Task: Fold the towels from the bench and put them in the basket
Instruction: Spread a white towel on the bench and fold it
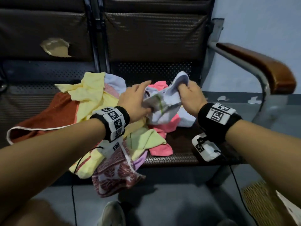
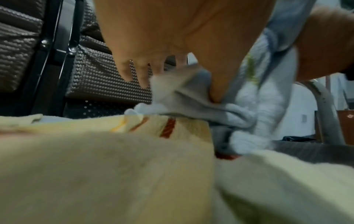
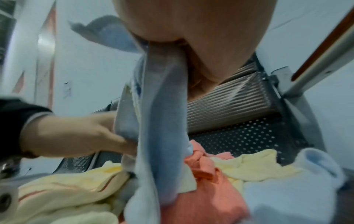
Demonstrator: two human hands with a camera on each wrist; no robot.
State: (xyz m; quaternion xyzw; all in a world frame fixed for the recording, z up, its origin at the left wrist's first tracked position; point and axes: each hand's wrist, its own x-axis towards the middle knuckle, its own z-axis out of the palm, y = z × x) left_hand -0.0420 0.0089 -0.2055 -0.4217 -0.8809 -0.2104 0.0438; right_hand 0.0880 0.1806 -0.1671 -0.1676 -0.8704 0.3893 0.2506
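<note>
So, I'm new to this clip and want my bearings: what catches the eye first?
Both hands lift a pale blue towel above the bench: the right hand clenches its top, the left hand holds it lower down. Under them sprawls a bright heap, with yellow towels to the left and pink ones below the hands. The seat back has a torn hole at upper left.

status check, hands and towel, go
Right hand grips the light blue terry towel, lifted off the heap. Left hand pinches its lower edge with the thumb, fingers extended. Loose yellow towels and pink towels crowd the perforated metal bench underneath.
</note>
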